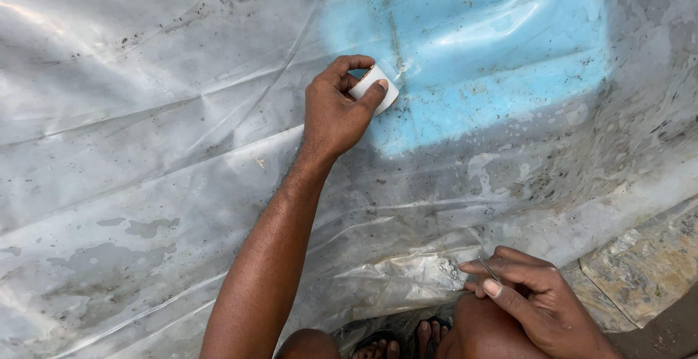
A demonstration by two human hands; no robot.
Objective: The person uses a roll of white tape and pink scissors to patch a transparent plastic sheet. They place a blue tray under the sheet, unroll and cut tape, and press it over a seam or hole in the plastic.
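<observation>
My left hand [336, 110] reaches forward and grips a small white roll of tape [375, 87], pressed against a dirty clear plastic sheet [145, 148]. A blue shape [494, 54] shows through the sheet right behind the roll. My right hand [534, 301] rests low by my knee, its thumb and forefinger pinching a thin metal tool [488, 269], like a needle or small blade.
The plastic sheet is creased, wet and speckled with dirt, and fills nearly the whole view. Its crumpled lower edge [407, 279] bunches near my knees. My toes [407, 341] show at the bottom. A muddy ground patch [647, 272] lies at lower right.
</observation>
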